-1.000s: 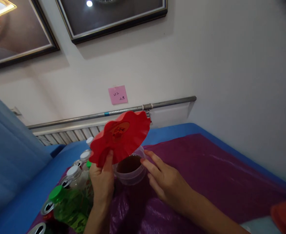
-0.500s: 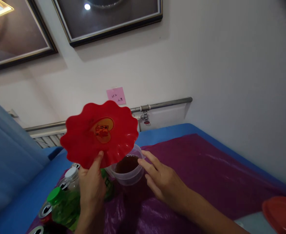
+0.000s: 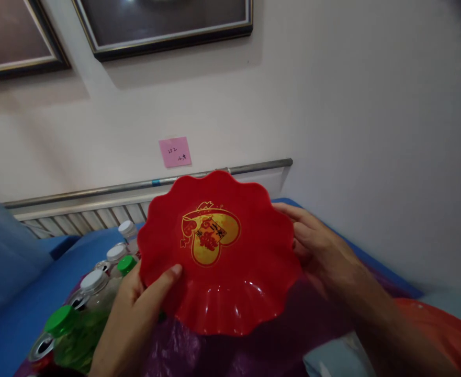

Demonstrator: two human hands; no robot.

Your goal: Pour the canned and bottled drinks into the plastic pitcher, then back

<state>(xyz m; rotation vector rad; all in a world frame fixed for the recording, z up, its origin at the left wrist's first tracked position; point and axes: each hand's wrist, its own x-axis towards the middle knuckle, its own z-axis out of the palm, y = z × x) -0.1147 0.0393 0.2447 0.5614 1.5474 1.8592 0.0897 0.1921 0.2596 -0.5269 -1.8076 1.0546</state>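
Observation:
A red plate [image 3: 249,230] with a scalloped rim and a gold printed design is held up in front of me, tilted so its face shows. My left hand [image 3: 132,298] grips its lower left edge, thumb on the face and fingers underneath. At the right edge, my right hand [image 3: 320,246] is closed on the rim, its fingertips partly behind the plate. The clear tub of brown liquid seen earlier is hidden from view.
Left of the plate stand several bottles, one with a green cap [image 3: 62,319] and one with a white cap [image 3: 94,281], plus an opened can [image 3: 42,348]. Purple sheeting [image 3: 171,348] covers the blue surface [image 3: 14,314]. An orange-red thing [image 3: 442,324] lies at right.
The plate has come closer and to the right, its face turned more towards me. My right hand has left the tub and taken hold of the plate's right rim. The view has shifted slightly.

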